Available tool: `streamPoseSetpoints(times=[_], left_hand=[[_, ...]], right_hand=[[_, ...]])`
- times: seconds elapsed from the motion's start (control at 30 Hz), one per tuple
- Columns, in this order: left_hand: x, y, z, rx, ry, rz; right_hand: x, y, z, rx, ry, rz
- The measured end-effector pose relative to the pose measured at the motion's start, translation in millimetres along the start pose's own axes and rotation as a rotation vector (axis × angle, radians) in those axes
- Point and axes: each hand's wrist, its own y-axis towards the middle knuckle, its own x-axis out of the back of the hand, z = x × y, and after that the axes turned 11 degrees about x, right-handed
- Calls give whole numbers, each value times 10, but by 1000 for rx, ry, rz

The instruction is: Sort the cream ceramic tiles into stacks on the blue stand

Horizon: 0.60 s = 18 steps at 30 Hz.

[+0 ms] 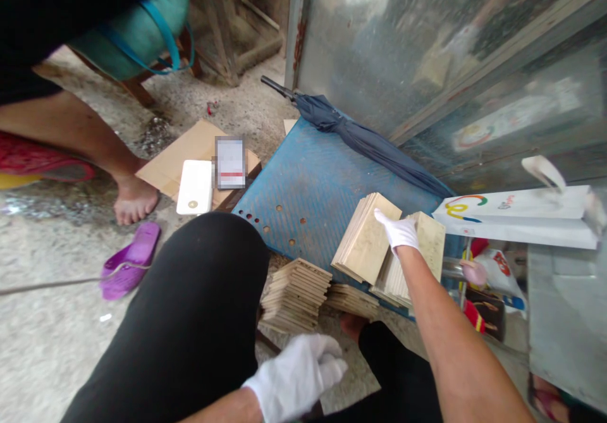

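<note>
My right hand (402, 232), in a white glove, is on a stack of thin pale boards (374, 233) with its thumb against the top. Its other fingers are bent down out of sight, where the hand grips the stack. Beside that stack, partly behind the hand, is a second stack of similar boards (432, 236). Both sit on a blue ridged surface (327, 183). Near my knee, my left hand (303, 372), also white-gloved, hovers low with loosely bent fingers and nothing visible in them. Just beyond it are more stacked boards (296, 293), lower than the blue surface.
A folded dark umbrella (370, 138) lies along the glass panel. To the right are a white paper bag (512, 217) and small packets. Cardboard (190, 148) carries a white device (195, 186) and a blurred-out item. At left are a purple slipper (135, 258) and another person's bare foot (135, 198).
</note>
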Motion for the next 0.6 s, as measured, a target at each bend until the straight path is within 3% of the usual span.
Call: streamPoseSetpoints(times=[0.37, 0.6], left_hand=[[71, 50, 39, 84, -84, 21], [119, 26, 22, 142, -116, 21]], right_hand=[[-102, 376, 403, -178, -50, 138], [-240, 458, 398, -201, -132, 97]])
